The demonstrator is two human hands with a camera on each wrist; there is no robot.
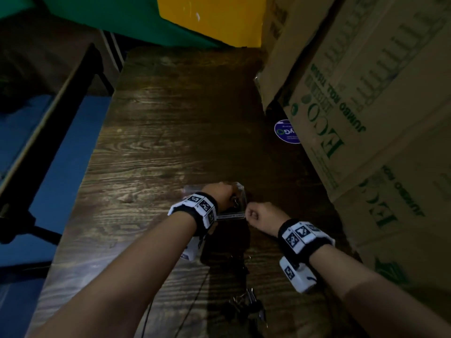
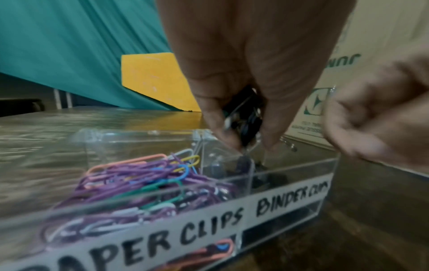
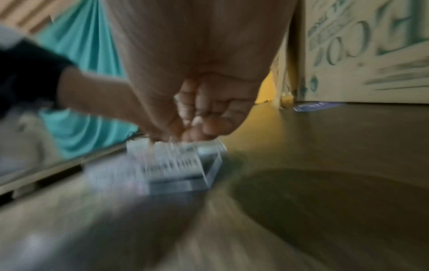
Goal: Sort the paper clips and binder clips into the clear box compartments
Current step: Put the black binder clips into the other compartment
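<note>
The clear box point(image 2: 301, 165) carries the labels PAPER CLIPS and BINDER CLIPS on its front. Coloured paper clips point(image 2: 144, 176) fill its left compartment, and dark binder clips point(image 2: 269, 180) lie in the right one. My left hand point(image 2: 250, 144) pinches black binder clips point(image 2: 246, 117) just above the right compartment. My right hand point(image 2: 376, 124) hovers by the box's right end with its fingers curled, and I see nothing in it. In the head view both hands point(image 1: 220, 193) point(image 1: 256, 214) meet at the box point(image 1: 241, 191). Loose binder clips point(image 1: 246, 306) lie nearer to me. The right wrist view is blurred.
Stacked cardboard cartons point(image 1: 366, 93) wall off the right side of the wooden table point(image 1: 158, 142), with a blue round sticker point(image 1: 286, 131) at their foot. The table's left edge drops to a blue floor beside a dark bench point(image 1: 48, 93). A thin cable point(image 1: 192, 298) crosses the near tabletop.
</note>
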